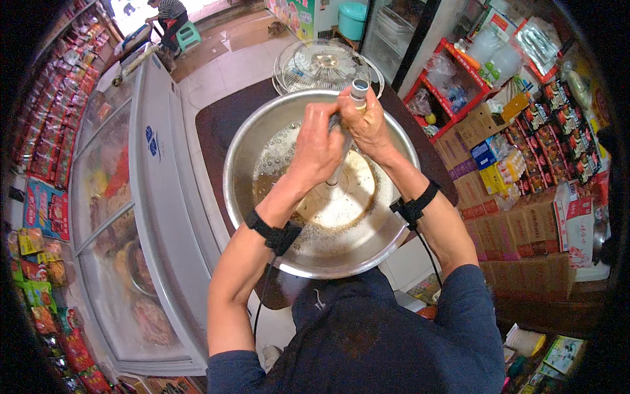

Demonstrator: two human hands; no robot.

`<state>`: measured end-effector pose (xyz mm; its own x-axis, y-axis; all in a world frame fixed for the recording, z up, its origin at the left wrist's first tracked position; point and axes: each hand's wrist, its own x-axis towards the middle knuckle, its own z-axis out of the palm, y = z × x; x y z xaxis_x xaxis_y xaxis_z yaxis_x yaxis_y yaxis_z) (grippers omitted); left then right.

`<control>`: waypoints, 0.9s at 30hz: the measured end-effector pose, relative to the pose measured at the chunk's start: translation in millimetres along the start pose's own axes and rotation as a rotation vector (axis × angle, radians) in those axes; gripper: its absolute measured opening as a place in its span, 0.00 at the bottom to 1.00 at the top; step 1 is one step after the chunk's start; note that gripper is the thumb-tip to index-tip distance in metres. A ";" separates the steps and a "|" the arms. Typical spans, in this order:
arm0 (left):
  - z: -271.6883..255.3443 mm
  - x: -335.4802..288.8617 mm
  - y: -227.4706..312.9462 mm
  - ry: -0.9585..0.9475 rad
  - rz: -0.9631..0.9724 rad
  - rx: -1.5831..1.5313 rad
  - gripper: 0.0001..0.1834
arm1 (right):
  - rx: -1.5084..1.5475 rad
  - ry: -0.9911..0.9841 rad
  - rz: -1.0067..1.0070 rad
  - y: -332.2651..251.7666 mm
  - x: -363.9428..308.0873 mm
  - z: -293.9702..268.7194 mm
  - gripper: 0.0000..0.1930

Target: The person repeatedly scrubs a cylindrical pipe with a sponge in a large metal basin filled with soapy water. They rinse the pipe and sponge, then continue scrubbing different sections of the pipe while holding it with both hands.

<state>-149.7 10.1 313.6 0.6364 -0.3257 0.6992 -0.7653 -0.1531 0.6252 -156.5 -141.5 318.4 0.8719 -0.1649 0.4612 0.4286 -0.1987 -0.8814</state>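
Observation:
A wide metal basin [237, 197] holds soapy, cloudy brownish water in front of me. In it lies a round whitish base [351, 200], and a metal pole [338, 174] rises from its middle, tilted, like the stand of a fan. My right hand [367, 125] is closed around the upper part of the pole, just below its silvery collared end [359, 88]. Lower down, my left hand [316, 144] is closed on the pole as well, its fingers wrapped round. Between the hands shows something greyish that I cannot make out. Black straps with cables circle both wrists.
The basin stands on a dark table [216, 131], with round wire fan guards [321, 62] behind it. A glass-topped chest freezer [154, 164] runs along the left. Cardboard boxes [518, 226] and packaged goods crowd the right. A person [172, 20] sits far back left near a green stool [189, 34].

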 end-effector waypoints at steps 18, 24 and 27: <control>15.4 -237.2 -216.4 -0.631 -1.320 0.565 0.42 | -0.846 -0.122 0.303 231.3 -177.5 25.7 0.23; -9.0 -143.4 -137.6 -0.349 -0.640 0.151 0.35 | -0.082 -0.290 0.560 155.3 -100.3 -1.7 0.26; 3.7 -111.9 -84.1 -0.202 -0.544 -0.038 0.36 | 0.040 -0.269 0.375 107.9 -66.0 -15.8 0.24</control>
<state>-156.9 56.0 181.6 0.9035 -0.3811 0.1962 -0.3268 -0.3162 0.8906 -171.6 -167.3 194.5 0.9966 0.0399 0.0716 0.0763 -0.1348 -0.9879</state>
